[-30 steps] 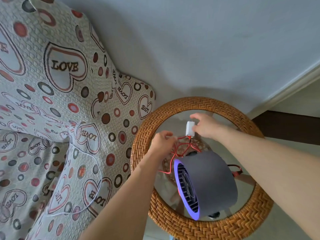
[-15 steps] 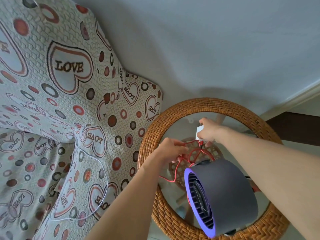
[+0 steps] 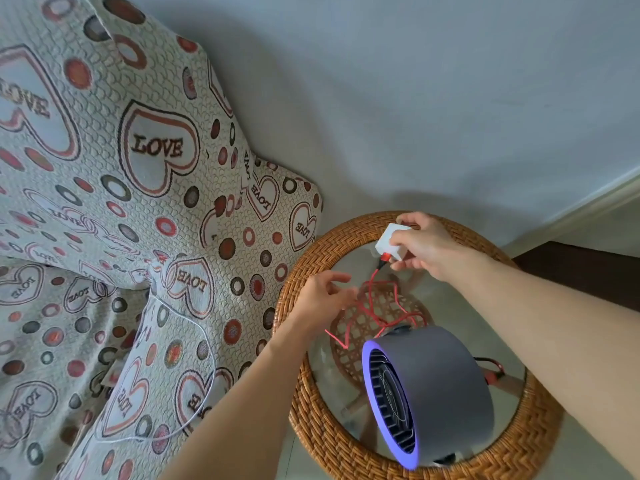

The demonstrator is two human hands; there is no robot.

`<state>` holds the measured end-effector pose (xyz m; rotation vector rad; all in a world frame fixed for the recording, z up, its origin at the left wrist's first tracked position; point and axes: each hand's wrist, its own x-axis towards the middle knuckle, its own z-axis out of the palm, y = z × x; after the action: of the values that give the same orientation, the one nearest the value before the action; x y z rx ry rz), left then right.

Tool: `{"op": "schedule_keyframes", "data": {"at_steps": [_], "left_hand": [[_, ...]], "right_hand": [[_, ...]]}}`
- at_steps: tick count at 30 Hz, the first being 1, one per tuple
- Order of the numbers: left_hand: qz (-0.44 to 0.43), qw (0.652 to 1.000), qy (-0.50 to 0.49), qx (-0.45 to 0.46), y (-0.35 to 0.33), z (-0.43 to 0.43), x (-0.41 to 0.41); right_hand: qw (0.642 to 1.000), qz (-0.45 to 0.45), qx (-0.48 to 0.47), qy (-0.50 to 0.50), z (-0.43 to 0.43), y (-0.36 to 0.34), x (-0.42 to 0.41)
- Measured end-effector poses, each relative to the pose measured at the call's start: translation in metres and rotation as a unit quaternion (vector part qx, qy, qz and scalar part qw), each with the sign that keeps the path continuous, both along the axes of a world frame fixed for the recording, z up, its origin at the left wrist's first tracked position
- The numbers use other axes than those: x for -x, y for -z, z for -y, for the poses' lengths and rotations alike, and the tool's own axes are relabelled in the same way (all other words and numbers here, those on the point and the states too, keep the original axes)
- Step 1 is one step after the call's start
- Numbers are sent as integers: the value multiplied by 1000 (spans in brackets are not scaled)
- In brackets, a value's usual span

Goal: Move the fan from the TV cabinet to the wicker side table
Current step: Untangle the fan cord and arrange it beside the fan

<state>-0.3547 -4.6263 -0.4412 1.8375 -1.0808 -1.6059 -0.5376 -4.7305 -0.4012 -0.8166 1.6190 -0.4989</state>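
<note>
A grey fan (image 3: 436,393) is set on the wicker worktop (image 3: 346,441). A white plug (image 3: 393,242) is pinched by the right hand (image 3: 426,247); the left hand (image 3: 323,297) is held loosely open beside the red cable (image 3: 374,306).

Right hand (image 3: 424,245) pinching; left hand (image 3: 323,296) fingers spread.

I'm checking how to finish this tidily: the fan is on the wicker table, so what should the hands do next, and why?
Probably set the white plug adapter down on the glass top beside the fan. The fan already stands on the wicker side table, while the right hand holds the adapter above it, and the red cable lies loose near the open left hand.
</note>
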Motion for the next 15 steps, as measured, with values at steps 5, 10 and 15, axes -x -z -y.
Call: {"op": "schedule_keyframes", "data": {"at_steps": [5, 10, 15], "left_hand": [[42, 988, 137, -52, -5, -6, -7], [222, 968, 112, 38, -12, -12, -22], [268, 956, -39, 109, -26, -14, -29]], "right_hand": [[1000, 22, 17, 12, -3, -6, -10], [998, 45, 38, 15, -6, -14, -14], [996, 71, 53, -1, -7, -24, -21]]}}
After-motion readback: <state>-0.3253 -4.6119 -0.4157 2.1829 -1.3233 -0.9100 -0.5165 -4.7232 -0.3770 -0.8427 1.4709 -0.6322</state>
